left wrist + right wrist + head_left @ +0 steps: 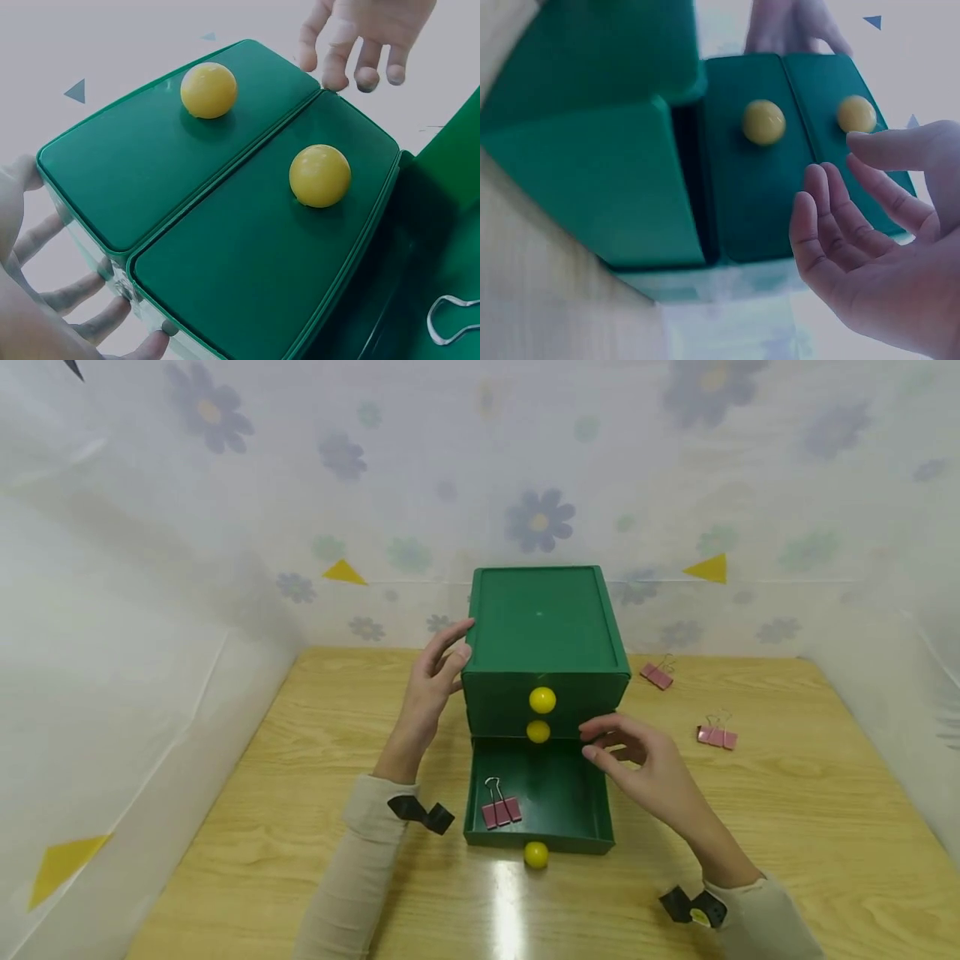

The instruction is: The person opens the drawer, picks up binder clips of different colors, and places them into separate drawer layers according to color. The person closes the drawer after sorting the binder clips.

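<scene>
A green three-drawer cabinet (542, 618) stands at the middle of the table. Its top two drawers are closed, each with a yellow knob (542, 700) (537, 732). The bottom drawer (558, 785) is pulled out, with a pink binder clip (500, 810) lying at its front left. My left hand (442, 664) rests with straight fingers against the cabinet's upper left side (82, 296). My right hand (618, 747) hovers by the cabinet's right front edge, over the pulled-out drawer, with relaxed fingers (832, 225) that hold nothing.
Two more pink binder clips (656, 675) (716, 736) lie on the wooden table (787, 827) to the right of the cabinet. Flower-patterned white sheeting walls in the table at the back and on both sides.
</scene>
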Action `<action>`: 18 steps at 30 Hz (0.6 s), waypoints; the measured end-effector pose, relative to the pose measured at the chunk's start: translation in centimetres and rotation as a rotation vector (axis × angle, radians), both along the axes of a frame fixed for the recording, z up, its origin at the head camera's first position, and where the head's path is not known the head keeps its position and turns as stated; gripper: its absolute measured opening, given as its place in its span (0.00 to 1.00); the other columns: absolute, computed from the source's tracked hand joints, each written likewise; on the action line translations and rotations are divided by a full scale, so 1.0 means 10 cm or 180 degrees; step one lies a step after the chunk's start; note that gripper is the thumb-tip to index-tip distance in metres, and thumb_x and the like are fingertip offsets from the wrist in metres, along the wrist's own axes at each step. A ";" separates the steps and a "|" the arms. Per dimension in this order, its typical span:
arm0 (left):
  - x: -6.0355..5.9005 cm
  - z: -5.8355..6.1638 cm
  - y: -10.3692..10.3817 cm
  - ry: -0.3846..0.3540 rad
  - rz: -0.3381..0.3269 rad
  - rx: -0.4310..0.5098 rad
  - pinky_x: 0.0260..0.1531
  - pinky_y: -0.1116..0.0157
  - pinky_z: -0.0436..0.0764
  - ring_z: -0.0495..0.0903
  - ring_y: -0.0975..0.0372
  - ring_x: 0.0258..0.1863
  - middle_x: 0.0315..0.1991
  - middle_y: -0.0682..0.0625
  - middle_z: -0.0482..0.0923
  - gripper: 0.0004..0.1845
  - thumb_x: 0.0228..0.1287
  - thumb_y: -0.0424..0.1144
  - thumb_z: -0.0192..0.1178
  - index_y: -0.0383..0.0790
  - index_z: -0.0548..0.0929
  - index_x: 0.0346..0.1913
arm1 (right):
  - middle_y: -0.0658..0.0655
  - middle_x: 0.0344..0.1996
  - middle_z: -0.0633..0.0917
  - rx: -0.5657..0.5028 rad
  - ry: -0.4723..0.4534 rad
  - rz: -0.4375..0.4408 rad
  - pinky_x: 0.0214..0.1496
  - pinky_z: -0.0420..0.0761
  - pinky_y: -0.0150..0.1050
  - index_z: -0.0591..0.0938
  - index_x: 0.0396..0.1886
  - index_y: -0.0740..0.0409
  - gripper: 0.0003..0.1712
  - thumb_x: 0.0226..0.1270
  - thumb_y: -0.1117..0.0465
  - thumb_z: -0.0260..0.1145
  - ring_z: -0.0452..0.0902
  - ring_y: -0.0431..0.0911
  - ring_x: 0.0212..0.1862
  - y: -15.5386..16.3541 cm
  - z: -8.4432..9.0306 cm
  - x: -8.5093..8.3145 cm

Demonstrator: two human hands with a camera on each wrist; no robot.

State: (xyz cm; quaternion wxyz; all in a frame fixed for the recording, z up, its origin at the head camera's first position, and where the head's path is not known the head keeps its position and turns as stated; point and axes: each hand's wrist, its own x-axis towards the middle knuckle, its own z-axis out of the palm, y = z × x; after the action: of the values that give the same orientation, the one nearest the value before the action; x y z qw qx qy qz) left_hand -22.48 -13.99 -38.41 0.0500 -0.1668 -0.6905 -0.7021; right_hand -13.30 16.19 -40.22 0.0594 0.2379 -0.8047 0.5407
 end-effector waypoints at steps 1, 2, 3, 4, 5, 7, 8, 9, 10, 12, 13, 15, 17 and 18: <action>0.00 0.00 0.00 -0.0004 0.0000 -0.0011 0.61 0.38 0.73 0.70 0.55 0.69 0.74 0.58 0.65 0.24 0.79 0.47 0.54 0.54 0.73 0.74 | 0.58 0.49 0.86 0.0004 0.0041 -0.0033 0.46 0.85 0.36 0.83 0.54 0.62 0.12 0.73 0.71 0.66 0.83 0.44 0.47 0.03 0.02 0.00; 0.00 0.00 0.00 -0.0010 -0.0006 -0.0014 0.61 0.38 0.73 0.70 0.55 0.69 0.75 0.58 0.65 0.24 0.79 0.47 0.54 0.54 0.73 0.74 | 0.60 0.49 0.86 -0.0006 0.0051 -0.0070 0.46 0.84 0.35 0.83 0.54 0.64 0.13 0.73 0.71 0.66 0.83 0.44 0.47 0.06 0.04 -0.01; 0.00 0.00 0.00 -0.0014 -0.0007 -0.0014 0.61 0.38 0.73 0.70 0.55 0.69 0.75 0.58 0.65 0.24 0.79 0.47 0.54 0.54 0.73 0.74 | 0.61 0.49 0.86 -0.0006 0.0054 -0.0115 0.47 0.84 0.34 0.83 0.54 0.64 0.13 0.73 0.71 0.66 0.83 0.44 0.48 0.09 0.06 -0.01; 0.00 0.00 -0.01 -0.0020 -0.0010 -0.0014 0.61 0.38 0.72 0.70 0.55 0.69 0.75 0.58 0.65 0.24 0.79 0.47 0.54 0.54 0.73 0.74 | 0.62 0.49 0.86 -0.0010 0.0058 -0.0165 0.48 0.84 0.33 0.83 0.55 0.64 0.13 0.73 0.71 0.66 0.83 0.43 0.48 0.12 0.08 -0.01; 0.00 0.00 -0.01 -0.0026 -0.0011 -0.0010 0.61 0.38 0.72 0.70 0.55 0.69 0.75 0.58 0.65 0.24 0.79 0.47 0.54 0.54 0.73 0.74 | 0.62 0.49 0.86 -0.0015 0.0063 -0.0213 0.48 0.83 0.32 0.84 0.55 0.64 0.14 0.73 0.71 0.66 0.83 0.43 0.48 0.15 0.10 -0.02; 0.01 0.01 -0.02 -0.0047 0.0005 -0.0008 0.62 0.38 0.72 0.70 0.56 0.69 0.74 0.59 0.65 0.24 0.79 0.48 0.54 0.55 0.74 0.74 | 0.60 0.50 0.86 -0.0020 0.0099 -0.0318 0.50 0.82 0.30 0.84 0.56 0.63 0.14 0.72 0.71 0.66 0.83 0.42 0.49 0.22 0.14 -0.03; 0.01 0.02 -0.02 -0.0053 0.0016 -0.0008 0.62 0.38 0.72 0.70 0.56 0.69 0.74 0.60 0.65 0.24 0.79 0.48 0.55 0.55 0.74 0.74 | 0.59 0.49 0.86 -0.0036 0.0130 -0.0377 0.50 0.82 0.29 0.84 0.56 0.63 0.15 0.72 0.72 0.66 0.83 0.41 0.48 0.26 0.16 -0.05; 0.01 0.03 -0.03 -0.0054 0.0031 -0.0012 0.62 0.38 0.71 0.70 0.57 0.69 0.74 0.60 0.65 0.24 0.78 0.49 0.55 0.56 0.74 0.74 | 0.57 0.49 0.86 -0.0040 0.0176 -0.0438 0.50 0.81 0.28 0.84 0.56 0.63 0.15 0.71 0.72 0.66 0.83 0.40 0.48 0.29 0.18 -0.06; 0.01 0.03 -0.04 -0.0055 0.0039 -0.0014 0.62 0.38 0.71 0.70 0.57 0.69 0.74 0.60 0.66 0.24 0.78 0.49 0.55 0.56 0.74 0.74 | 0.56 0.48 0.86 -0.0061 0.0225 -0.0493 0.51 0.81 0.28 0.84 0.56 0.63 0.16 0.70 0.73 0.66 0.84 0.40 0.49 0.33 0.19 -0.07; 0.00 0.05 -0.05 -0.0049 0.0047 -0.0021 0.62 0.37 0.71 0.70 0.57 0.69 0.74 0.60 0.66 0.24 0.78 0.50 0.55 0.57 0.74 0.73 | 0.52 0.48 0.86 -0.0075 0.0313 -0.0602 0.50 0.80 0.27 0.84 0.55 0.64 0.16 0.69 0.74 0.67 0.83 0.39 0.48 0.41 0.21 -0.10; 0.00 0.05 -0.05 -0.0040 0.0042 -0.0020 0.62 0.37 0.71 0.70 0.57 0.69 0.74 0.60 0.66 0.24 0.78 0.50 0.56 0.56 0.74 0.73 | 0.52 0.48 0.86 -0.0076 0.0348 -0.0659 0.50 0.80 0.26 0.84 0.55 0.65 0.16 0.69 0.74 0.67 0.83 0.39 0.48 0.45 0.22 -0.11; 0.00 0.05 -0.06 -0.0022 0.0033 -0.0017 0.61 0.36 0.71 0.70 0.57 0.69 0.73 0.59 0.67 0.25 0.77 0.50 0.56 0.56 0.74 0.74 | 0.53 0.49 0.86 -0.0101 0.0357 -0.0756 0.49 0.81 0.26 0.84 0.56 0.65 0.16 0.69 0.74 0.67 0.83 0.40 0.49 0.51 0.21 -0.13; 0.00 0.04 -0.07 -0.0009 0.0013 -0.0008 0.61 0.36 0.71 0.70 0.57 0.69 0.73 0.59 0.67 0.25 0.77 0.50 0.55 0.55 0.74 0.74 | 0.55 0.50 0.85 -0.0105 0.0344 -0.0842 0.49 0.81 0.26 0.84 0.56 0.65 0.16 0.70 0.73 0.67 0.83 0.41 0.49 0.57 0.20 -0.15; 0.01 0.04 -0.07 -0.0006 0.0012 -0.0008 0.61 0.37 0.71 0.70 0.57 0.69 0.73 0.59 0.67 0.25 0.77 0.50 0.56 0.55 0.74 0.74 | 0.57 0.51 0.85 -0.0111 0.0324 -0.0883 0.49 0.81 0.26 0.84 0.57 0.66 0.17 0.70 0.73 0.67 0.83 0.41 0.49 0.60 0.19 -0.16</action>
State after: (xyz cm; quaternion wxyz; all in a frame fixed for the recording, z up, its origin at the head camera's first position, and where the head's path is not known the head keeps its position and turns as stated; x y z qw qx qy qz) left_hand -22.41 -14.74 -38.02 0.0504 -0.1649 -0.6917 -0.7013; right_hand -14.90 22.20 -38.31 0.1784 0.1505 -0.8163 0.5284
